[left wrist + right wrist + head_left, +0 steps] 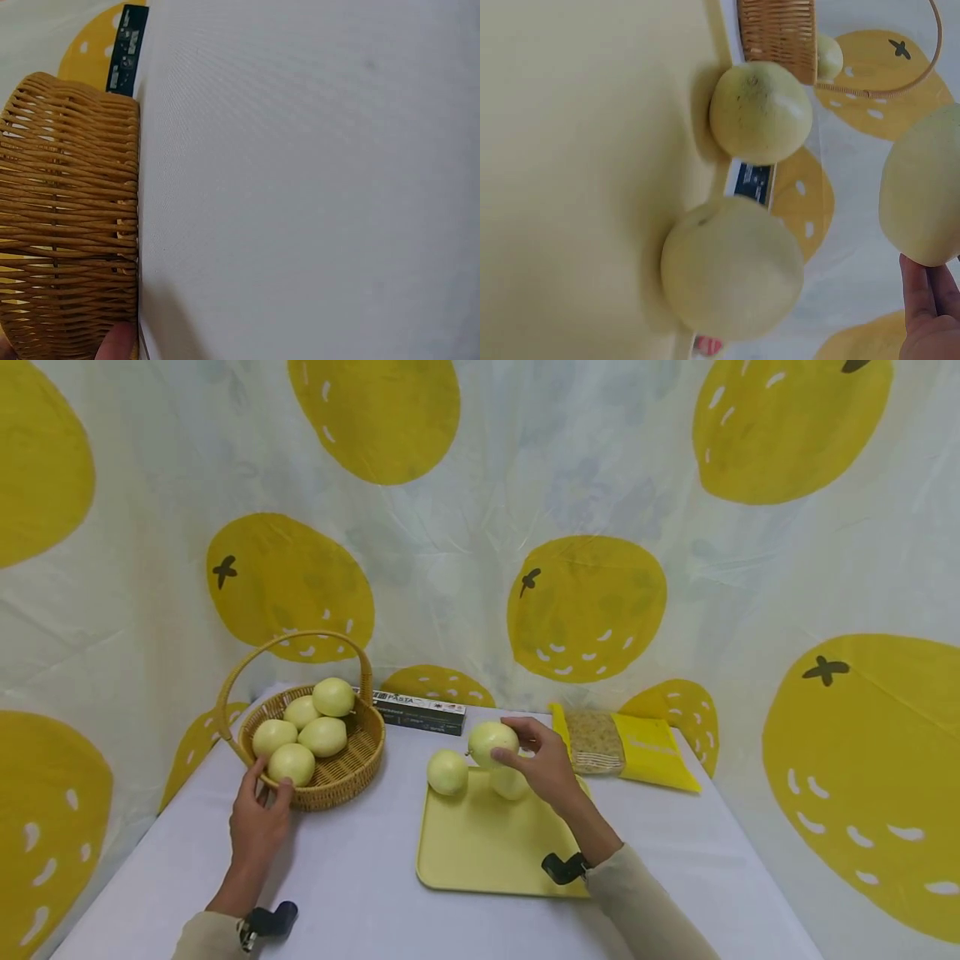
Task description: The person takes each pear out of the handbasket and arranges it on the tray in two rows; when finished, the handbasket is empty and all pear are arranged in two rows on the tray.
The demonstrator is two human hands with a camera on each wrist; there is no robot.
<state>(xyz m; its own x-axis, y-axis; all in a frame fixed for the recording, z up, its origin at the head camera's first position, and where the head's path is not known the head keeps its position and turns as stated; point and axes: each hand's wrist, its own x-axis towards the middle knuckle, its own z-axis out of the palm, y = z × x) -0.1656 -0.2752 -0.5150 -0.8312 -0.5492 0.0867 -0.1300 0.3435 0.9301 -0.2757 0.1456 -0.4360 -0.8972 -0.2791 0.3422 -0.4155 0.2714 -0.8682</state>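
My right hand [542,762] holds a pale yellow-green round fruit [492,743] between thumb and fingers, above the back of a yellow tray [487,852]. In the right wrist view the held fruit [922,187] is cut off by the frame edge. Two similar fruits, one [447,772] at the tray's back left corner and one [510,783] partly hidden below the held fruit, rest there. On the left, my left hand [258,822] grips the front of a handled wicker basket [345,787] with several such fruits inside. A fingertip [116,343] presses its woven outer wall.
Behind the basket and tray lies a long dark box [423,714] marked PASTA. A yellow packet [637,747] with a see-through window lies at the back right. A white cloth [360,877] covers the table, and a fruit-printed curtain [465,518] hangs behind.
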